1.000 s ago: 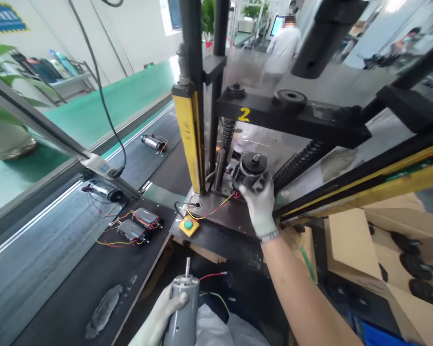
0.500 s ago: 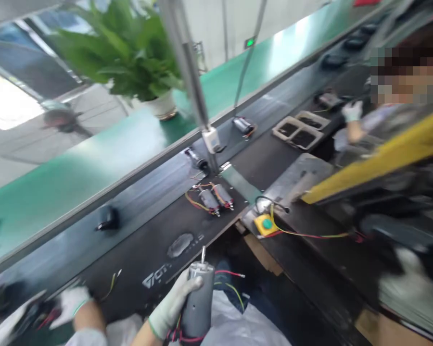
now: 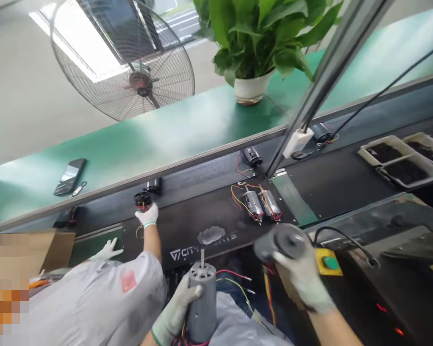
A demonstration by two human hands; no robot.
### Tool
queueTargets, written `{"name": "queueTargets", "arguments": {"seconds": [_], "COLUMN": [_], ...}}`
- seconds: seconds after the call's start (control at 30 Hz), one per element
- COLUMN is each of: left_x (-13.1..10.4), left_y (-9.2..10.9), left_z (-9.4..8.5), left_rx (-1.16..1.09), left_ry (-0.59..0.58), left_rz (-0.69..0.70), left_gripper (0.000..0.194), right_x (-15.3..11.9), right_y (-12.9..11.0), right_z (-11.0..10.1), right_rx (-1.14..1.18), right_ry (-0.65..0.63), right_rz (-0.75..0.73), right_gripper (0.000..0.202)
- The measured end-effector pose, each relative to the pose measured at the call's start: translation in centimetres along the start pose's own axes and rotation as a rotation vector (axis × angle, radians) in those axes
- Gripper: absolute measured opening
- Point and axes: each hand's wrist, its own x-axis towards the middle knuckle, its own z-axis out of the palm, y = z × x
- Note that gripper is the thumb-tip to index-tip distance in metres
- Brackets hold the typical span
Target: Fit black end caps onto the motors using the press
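My gloved left hand (image 3: pixel 177 303) is wrapped round a grey electric motor (image 3: pixel 204 307), upright at the bottom centre with its shaft pointing up. Red and yellow-green wires (image 3: pixel 238 288) trail from this motor to the right. My gloved right hand (image 3: pixel 306 278) grips a second motor (image 3: pixel 274 244), tilted and blurred, its round dark end facing me and coloured leads hanging below it. Ahead, two silver motors (image 3: pixel 253 205) with red and yellow wires lie side by side on the black work surface (image 3: pixel 187 216).
At left a co-worker's gloved hand (image 3: pixel 149 215) holds a dark motor over the conveyor (image 3: pixel 198 170), where several motors lie. A metal post (image 3: pixel 321 77) rises centre right. Right stand a yellow button box (image 3: pixel 328 262) and divided trays (image 3: pixel 393 156). A phone (image 3: pixel 70 177) lies on the green shelf.
My view has swung left. My right hand has come in from the far right with its motor, towards the middle. The left hand keeps its motor upright. The co-worker's arm now reaches over the conveyor.
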Motion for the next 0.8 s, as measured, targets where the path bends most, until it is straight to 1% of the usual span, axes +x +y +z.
{"name": "queueTargets", "arguments": {"seconds": [0.03,0.07,0.1,0.17,0.2,0.23,0.27,0.33,0.4,0.5,0.57,0.63,0.67,0.7,0.73,0.77,0.8], "left_x": [-0.1,-0.2,-0.3,-0.5,-0.5,-0.5,-0.5,-0.2,0.3,1.3,2.2,3.4,4.0,4.7,5.5,6.3,7.2], "left_y": [-0.1,-0.1,0.0,0.3,0.5,0.6,0.8,0.9,1.0,1.3,1.7,2.0,2.2,2.2,2.3,2.3,2.2], "left_z": [-0.3,-0.5,-0.8,-1.3,-1.6,-1.9,-2.1,-2.5,-2.6,-2.2,-1.8,-1.3,-1.1,-0.9,-0.7,-0.5,-0.2], "left_rx": [0.020,0.055,0.097,0.165,0.180,0.187,0.197,0.215,0.229,0.242,0.247,0.249,0.249,0.247,0.244,0.235,0.217], "left_ry": [-0.011,-0.020,-0.025,-0.023,-0.017,-0.013,-0.012,-0.011,-0.017,-0.042,-0.072,-0.110,-0.131,-0.154,-0.178,-0.198,-0.211], "left_rz": [0.005,0.008,0.010,0.011,0.008,0.003,0.000,-0.004,-0.003,0.010,0.024,0.040,0.049,0.057,0.070,0.087,0.105], "left_gripper": [0.076,0.076,0.074,0.059,0.050,0.044,0.041,0.035,0.034,0.038,0.038,0.038,0.043,0.053,0.065,0.076,0.084], "right_x": [1.0,2.1,3.0,4.4,4.8,5.0,5.1,5.4,5.8,6.3,6.5,6.7,6.9,7.1,7.3,7.4,7.3], "right_y": [0.5,1.1,1.7,3.0,3.6,4.0,4.4,4.9,5.2,5.4,5.3,4.8,4.5,4.1,3.7,3.4,3.1], "right_z": [4.0,8.2,12.3,19.8,22.8,25.3,27.2,29.9,31.5,33.0,33.8,34.1,33.8,33.1,31.8,29.8,27.2], "right_rx": [0.050,0.080,0.044,-0.055,-0.101,-0.138,-0.170,-0.252,-0.355,-0.503,-0.550,-0.542,-0.517,-0.478,-0.427,-0.371,-0.319], "right_ry": [-0.116,-0.220,-0.283,-0.355,-0.369,-0.376,-0.379,-0.381,-0.369,-0.325,-0.313,-0.332,-0.353,-0.379,-0.409,-0.438,-0.467], "right_rz": [0.019,0.062,0.096,0.146,0.159,0.168,0.177,0.210,0.271,0.384,0.440,0.474,0.482,0.484,0.476,0.462,0.443], "right_gripper": [0.081,0.076,0.073,0.070,0.068,0.066,0.062,0.054,0.053,0.067,0.075,0.081,0.084,0.086,0.086,0.082,0.074]}}
